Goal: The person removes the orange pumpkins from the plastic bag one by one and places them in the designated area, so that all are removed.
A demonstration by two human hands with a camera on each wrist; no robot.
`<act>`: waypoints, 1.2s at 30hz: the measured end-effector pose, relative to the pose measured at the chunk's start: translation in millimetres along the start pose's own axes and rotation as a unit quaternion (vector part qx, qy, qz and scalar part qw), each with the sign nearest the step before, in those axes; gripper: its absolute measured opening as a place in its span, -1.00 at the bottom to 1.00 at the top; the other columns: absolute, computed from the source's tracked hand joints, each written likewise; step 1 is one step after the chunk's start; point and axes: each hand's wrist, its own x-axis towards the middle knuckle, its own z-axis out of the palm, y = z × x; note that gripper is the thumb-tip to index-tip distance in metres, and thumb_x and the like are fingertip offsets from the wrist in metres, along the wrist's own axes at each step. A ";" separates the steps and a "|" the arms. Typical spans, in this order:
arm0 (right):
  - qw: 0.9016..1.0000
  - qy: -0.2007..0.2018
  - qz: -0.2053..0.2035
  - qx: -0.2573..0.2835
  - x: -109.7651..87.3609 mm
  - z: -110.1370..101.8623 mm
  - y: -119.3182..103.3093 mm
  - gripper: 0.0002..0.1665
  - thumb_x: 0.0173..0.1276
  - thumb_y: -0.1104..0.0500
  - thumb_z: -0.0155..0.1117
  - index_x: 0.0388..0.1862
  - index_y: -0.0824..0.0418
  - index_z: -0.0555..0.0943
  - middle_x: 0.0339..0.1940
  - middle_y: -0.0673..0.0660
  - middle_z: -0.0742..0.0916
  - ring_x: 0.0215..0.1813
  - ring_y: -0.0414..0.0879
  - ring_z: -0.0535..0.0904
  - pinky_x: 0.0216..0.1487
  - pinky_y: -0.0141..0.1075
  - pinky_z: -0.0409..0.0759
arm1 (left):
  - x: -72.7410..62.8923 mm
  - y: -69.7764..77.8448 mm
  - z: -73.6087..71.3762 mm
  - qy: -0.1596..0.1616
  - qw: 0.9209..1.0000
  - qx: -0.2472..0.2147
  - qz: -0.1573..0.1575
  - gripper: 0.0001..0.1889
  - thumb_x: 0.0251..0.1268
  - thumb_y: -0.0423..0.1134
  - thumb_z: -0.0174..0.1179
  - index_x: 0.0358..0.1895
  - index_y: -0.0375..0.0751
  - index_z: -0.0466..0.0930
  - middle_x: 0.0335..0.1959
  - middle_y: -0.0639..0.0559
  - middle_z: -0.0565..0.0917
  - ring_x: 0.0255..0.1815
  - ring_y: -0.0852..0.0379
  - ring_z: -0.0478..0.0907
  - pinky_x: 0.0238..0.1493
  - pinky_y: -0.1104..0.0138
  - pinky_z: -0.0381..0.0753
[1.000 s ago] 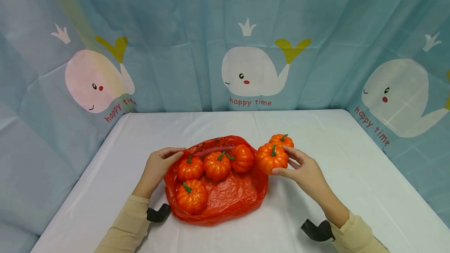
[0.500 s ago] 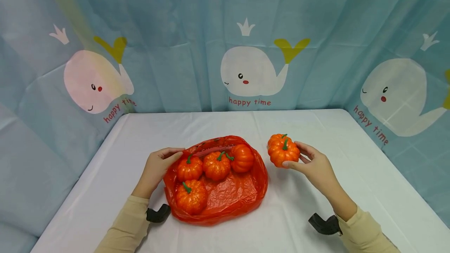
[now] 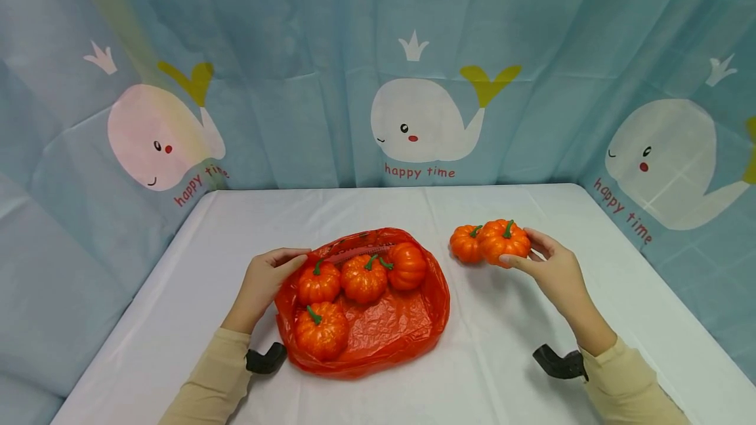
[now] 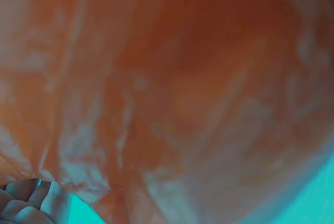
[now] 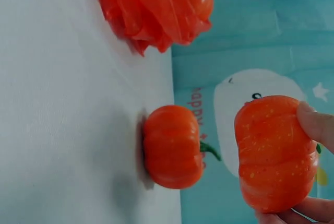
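A small orange pumpkin (image 3: 502, 241) with a green stem is held by my right hand (image 3: 555, 277), thumb on one side and fingers on the other. In the right wrist view this pumpkin (image 5: 276, 153) hangs above the tabletop. Another pumpkin (image 3: 465, 245) sits on the table just left of it. My left hand (image 3: 267, 284) pinches the left rim of a red plastic bag (image 3: 392, 326), which is spread wide. Inside lie several pumpkins (image 3: 365, 279), grouped at the back and left. The bag's film (image 4: 172, 78) fills most of the left wrist view, with fingers at the lower corner.
A white cloth covers the table (image 3: 248, 215). Behind and at the sides hangs a blue curtain (image 3: 295, 117) printed with whales. Black curved pieces (image 3: 266, 358) stick out from both wrists near the tabletop.
My right hand has carried its pumpkin from the bag's right edge rightward and back, to the right of the pumpkin on the table. My left hand and the bag have stayed put.
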 end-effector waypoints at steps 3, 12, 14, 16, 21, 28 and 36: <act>1.000 0.008 0.000 -0.006 4.4 -3.4 3.9 0.04 0.27 -0.11 0.44 0.53 0.36 0.21 0.52 0.37 0.36 0.51 0.22 0.28 0.23 -0.39 0.44 | -0.1 0.7 0.2 0.001 1.000 0.000 0.001 -0.52 0.32 0.18 0.23 0.12 -0.05 0.70 0.12 -0.03 0.71 0.16 0.12 0.53 -0.02 0.56 0.57; 0.998 0.006 0.058 0.015 17.9 -12.6 18.3 0.14 0.26 -0.26 0.38 0.59 0.27 0.11 0.56 0.39 0.28 0.58 0.31 0.14 0.46 0.22 0.24 | -0.2 2.1 0.8 0.002 1.000 -0.002 0.002 -0.52 0.33 0.17 0.24 0.12 -0.06 0.71 0.12 -0.04 0.71 0.15 0.12 0.54 -0.02 0.56 0.57; 0.998 0.010 0.067 0.017 21.8 -13.7 22.9 0.15 0.27 -0.26 0.37 0.60 0.28 0.09 0.56 0.38 0.27 0.57 0.30 0.14 0.47 0.19 0.24 | -0.2 1.5 1.3 0.001 1.000 -0.002 0.002 -0.53 0.33 0.17 0.24 0.12 -0.06 0.71 0.12 -0.04 0.71 0.15 0.11 0.54 -0.02 0.55 0.58; 0.997 0.015 0.073 0.020 25.8 -14.6 27.8 0.14 0.29 -0.26 0.35 0.60 0.28 0.08 0.57 0.38 0.26 0.57 0.29 0.15 0.47 0.17 0.25 | -0.4 1.3 1.3 0.000 1.000 -0.002 0.002 -0.52 0.33 0.17 0.23 0.12 -0.07 0.71 0.12 -0.05 0.71 0.16 0.09 0.53 -0.02 0.55 0.58; 0.996 0.018 0.086 0.019 35.1 -16.1 38.2 0.12 0.33 -0.25 0.31 0.60 0.30 0.07 0.56 0.42 0.26 0.56 0.28 0.17 0.48 0.15 0.26 | -0.4 0.7 0.9 0.001 1.000 0.000 0.002 -0.52 0.33 0.18 0.23 0.12 -0.06 0.71 0.12 -0.05 0.71 0.16 0.08 0.53 -0.03 0.55 0.58; 0.995 0.024 0.096 0.017 46.2 -16.4 49.6 0.11 0.33 -0.20 0.33 0.58 0.37 0.07 0.54 0.44 0.27 0.54 0.27 0.19 0.50 0.11 0.24 | 0.1 0.3 0.9 -0.001 1.000 -0.003 -0.003 -0.51 0.32 0.18 0.23 0.13 -0.07 0.70 0.13 -0.05 0.70 0.16 0.08 0.53 -0.02 0.55 0.58; 0.994 0.030 0.105 0.023 57.8 -16.3 59.7 0.10 0.32 -0.16 0.37 0.57 0.38 0.09 0.54 0.43 0.29 0.56 0.24 0.19 0.53 0.07 0.21 | 0.2 0.4 0.6 0.000 1.000 0.000 -0.001 -0.52 0.33 0.18 0.23 0.12 -0.06 0.70 0.12 -0.04 0.71 0.14 0.11 0.53 -0.02 0.55 0.58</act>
